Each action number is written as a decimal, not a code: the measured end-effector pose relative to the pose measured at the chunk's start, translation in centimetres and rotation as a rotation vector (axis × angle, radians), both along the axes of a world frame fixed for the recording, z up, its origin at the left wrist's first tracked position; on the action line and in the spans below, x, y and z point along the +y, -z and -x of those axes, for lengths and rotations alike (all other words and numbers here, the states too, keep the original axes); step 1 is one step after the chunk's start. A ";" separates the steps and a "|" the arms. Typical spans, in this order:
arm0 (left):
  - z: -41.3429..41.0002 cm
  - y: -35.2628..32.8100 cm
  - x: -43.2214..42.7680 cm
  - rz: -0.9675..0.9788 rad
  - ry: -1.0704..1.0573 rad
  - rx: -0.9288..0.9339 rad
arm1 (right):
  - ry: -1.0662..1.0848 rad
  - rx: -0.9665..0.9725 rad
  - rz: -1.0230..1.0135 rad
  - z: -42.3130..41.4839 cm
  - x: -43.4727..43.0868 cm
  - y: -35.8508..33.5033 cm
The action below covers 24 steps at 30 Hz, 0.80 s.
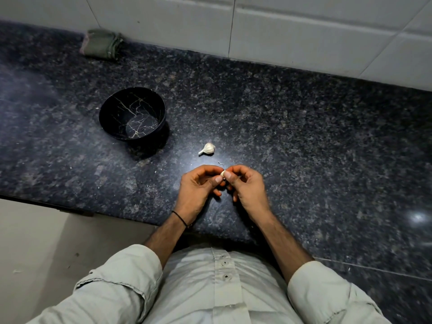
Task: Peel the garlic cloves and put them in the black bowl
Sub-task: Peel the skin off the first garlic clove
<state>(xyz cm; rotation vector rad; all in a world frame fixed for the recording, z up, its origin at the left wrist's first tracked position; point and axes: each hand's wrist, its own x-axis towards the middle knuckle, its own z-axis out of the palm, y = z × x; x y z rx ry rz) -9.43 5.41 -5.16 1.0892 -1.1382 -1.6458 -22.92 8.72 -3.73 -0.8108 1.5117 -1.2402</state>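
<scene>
Well, garlic bulb [207, 148] near black bowl [109, 118]

The garlic clove [222, 173] is almost wholly covered by the left hand [198, 188] and right hand [247, 185] that pinch it. Only a pale sliver shows, too small to tell whether skin is on it. The flecks [220, 163] on the counter [304, 136] are too tiny to identify, and the counter runs off both side edges.
</scene>
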 end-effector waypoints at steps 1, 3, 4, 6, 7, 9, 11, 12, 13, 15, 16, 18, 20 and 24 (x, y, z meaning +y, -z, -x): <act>0.0 0.0 0.0 0.001 0.000 -0.006 | 0.000 0.009 -0.007 0.0 0.0 0.0; 0.0 0.0 0.0 0.000 -0.006 -0.017 | -0.001 0.024 -0.018 0.0 -0.1 0.0; 0.0 0.0 0.0 -0.002 -0.010 -0.019 | -0.001 0.029 -0.021 0.1 -0.1 0.0; 0.1 0.1 0.0 -0.009 -0.014 -0.019 | -0.003 0.048 -0.025 0.1 -0.2 0.0; 0.1 0.1 0.0 -0.013 -0.015 -0.018 | -0.002 0.059 -0.026 0.0 -0.3 0.0; 0.1 0.1 0.0 -0.020 -0.020 -0.014 | 0.001 0.082 -0.033 -0.1 -0.3 0.0; 0.1 0.0 0.0 -0.020 -0.020 -0.011 | -0.002 0.110 -0.044 -0.1 -0.4 0.1; 0.2 0.0 0.0 -0.019 -0.019 -0.011 | -0.006 0.127 -0.048 0.0 -0.4 0.2; 0.2 -0.1 0.0 -0.019 -0.019 -0.012 | -0.013 0.147 -0.050 0.0 -0.4 0.2; 0.3 -0.2 0.1 -0.025 -0.020 -0.015 | -0.030 0.196 -0.042 0.2 -0.4 0.3; 0.3 -0.3 0.1 -0.029 -0.021 -0.018 | -0.035 0.214 -0.037 0.2 -0.4 0.3; 0.4 -0.4 0.1 -0.031 -0.020 -0.021 | -0.039 0.230 -0.030 0.2 -0.5 0.2; 0.4 -0.4 0.1 -0.030 -0.018 -0.023 | -0.041 0.226 -0.027 0.2 -0.5 0.1; 0.4 -0.6 0.1 -0.031 -0.016 -0.023 | -0.053 0.256 -0.019 0.1 -0.6 -0.2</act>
